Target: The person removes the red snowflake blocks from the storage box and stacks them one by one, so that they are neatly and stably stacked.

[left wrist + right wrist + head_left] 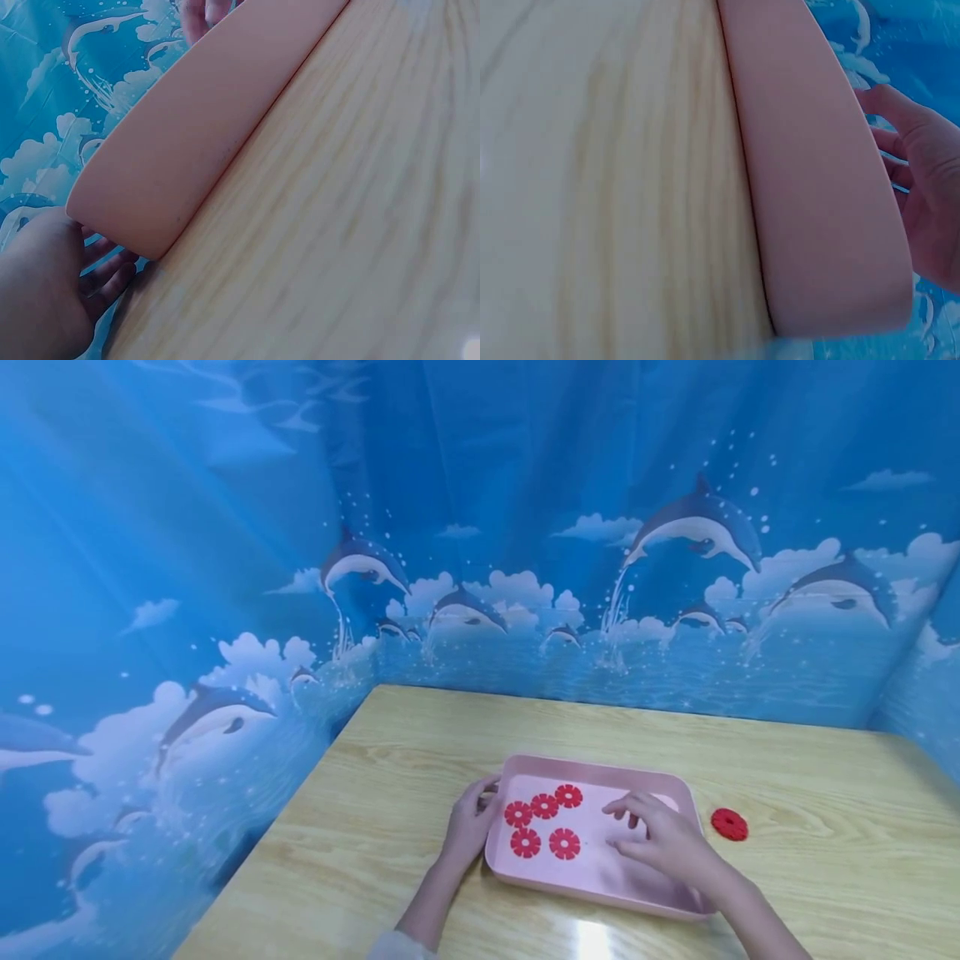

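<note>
A shallow pink tray (592,767) lies on the table, and several red notched plastic discs (565,843) sit flat toward its left half. My left hand (470,827) is at the tray's left end, its loosely bent fingers against the outer wall. In the left wrist view the fingers (112,279) of that hand show beside the tray's corner. Over the right half of the tray hovers my right hand (663,839), thumb and fingers spread apart with nothing between them. Another red disc (730,824) lies on the table, just right of the tray.
The light wood table (360,827) extends around the tray on all sides. Behind it and to the left hangs a blue curtain (480,610) printed with dolphins and clouds. The tray's raised wall (817,172) stands between the table and the right hand in the right wrist view.
</note>
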The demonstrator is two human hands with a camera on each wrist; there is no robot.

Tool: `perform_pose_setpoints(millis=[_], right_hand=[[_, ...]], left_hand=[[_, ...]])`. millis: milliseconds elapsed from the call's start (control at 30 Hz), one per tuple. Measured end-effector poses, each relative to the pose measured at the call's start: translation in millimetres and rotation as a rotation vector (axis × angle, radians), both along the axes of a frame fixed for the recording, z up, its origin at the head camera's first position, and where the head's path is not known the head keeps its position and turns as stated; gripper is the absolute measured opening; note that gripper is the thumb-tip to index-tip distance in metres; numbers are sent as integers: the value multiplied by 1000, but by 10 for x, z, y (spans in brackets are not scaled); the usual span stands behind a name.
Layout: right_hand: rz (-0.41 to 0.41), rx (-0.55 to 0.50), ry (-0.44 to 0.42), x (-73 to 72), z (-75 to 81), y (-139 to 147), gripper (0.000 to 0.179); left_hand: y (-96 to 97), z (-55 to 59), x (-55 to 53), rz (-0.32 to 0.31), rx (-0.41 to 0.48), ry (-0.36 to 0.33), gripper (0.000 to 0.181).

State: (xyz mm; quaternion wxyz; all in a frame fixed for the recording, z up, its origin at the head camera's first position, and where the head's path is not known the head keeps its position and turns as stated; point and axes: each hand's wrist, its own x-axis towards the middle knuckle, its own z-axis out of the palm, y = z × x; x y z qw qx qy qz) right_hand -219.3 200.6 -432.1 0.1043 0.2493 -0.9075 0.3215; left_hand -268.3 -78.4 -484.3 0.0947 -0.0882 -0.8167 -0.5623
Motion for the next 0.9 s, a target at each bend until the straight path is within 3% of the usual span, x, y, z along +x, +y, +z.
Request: perform_pose_setpoints(millis=[200, 400, 667, 900], right_hand=[[49, 45, -57, -31, -41, -258, 32], [42, 72, -82, -70, -122, -411, 34], [-12, 87, -116, -98, -262, -411, 43], [11, 110, -107, -99, -300, -404, 48]], left_hand=[[5, -10, -2, 4, -3, 1, 33], [4, -12, 1, 1, -1, 12, 33], [27, -15, 7, -3, -10, 3, 33], [7, 4, 9, 8, 0, 12, 32]])
